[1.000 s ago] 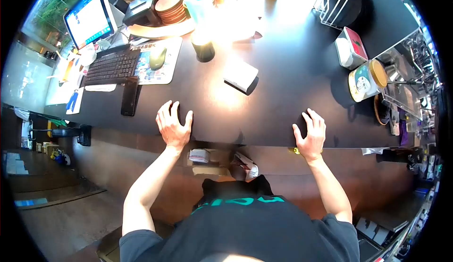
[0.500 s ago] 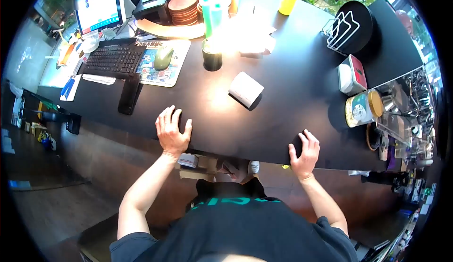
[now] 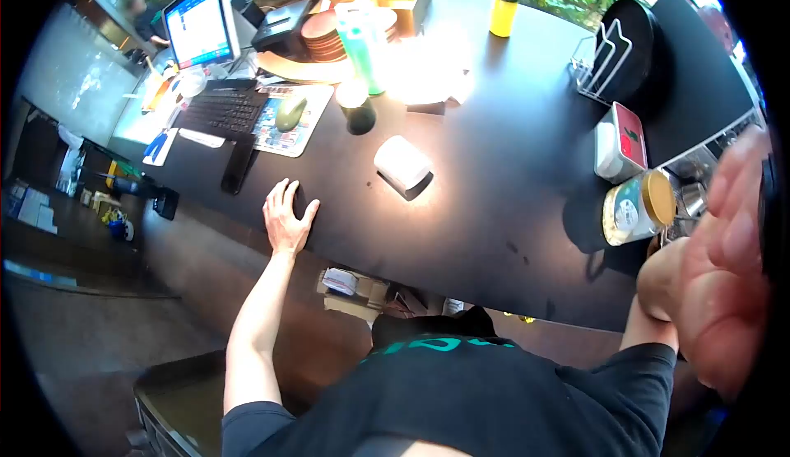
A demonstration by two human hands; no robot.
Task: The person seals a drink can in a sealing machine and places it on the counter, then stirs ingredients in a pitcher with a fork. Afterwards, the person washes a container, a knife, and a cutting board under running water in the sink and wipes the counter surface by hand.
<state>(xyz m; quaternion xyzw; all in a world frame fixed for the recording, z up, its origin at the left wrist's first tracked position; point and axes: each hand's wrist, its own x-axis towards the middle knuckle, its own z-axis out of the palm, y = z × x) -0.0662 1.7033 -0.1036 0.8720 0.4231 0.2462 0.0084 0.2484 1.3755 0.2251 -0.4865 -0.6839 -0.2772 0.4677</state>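
Note:
My left hand (image 3: 285, 220) rests on the front edge of the dark desk (image 3: 485, 243), fingers spread and holding nothing. Large and close to the camera at the right side, my right hand (image 3: 728, 268) is raised off the desk, palm showing and fingers stretched upward. Nothing shows in it, though its outer edge runs into the dark border. Beyond the left hand lies a small white box-like object (image 3: 401, 162); its exact kind I cannot tell. A clear jar with a gold lid (image 3: 632, 210) stands just left of my right hand.
A keyboard (image 3: 222, 113), a mouse (image 3: 290, 114) and a monitor (image 3: 199, 25) stand at the left. Further back are stacked brown discs (image 3: 322, 37) and a yellow container (image 3: 504, 11). A white rack (image 3: 605, 58) and a red-and-white tin (image 3: 621, 142) sit at the right.
My right hand has lifted from the desk edge and come up close to the camera at the right. My left hand stays on the desk edge. The view has shifted.

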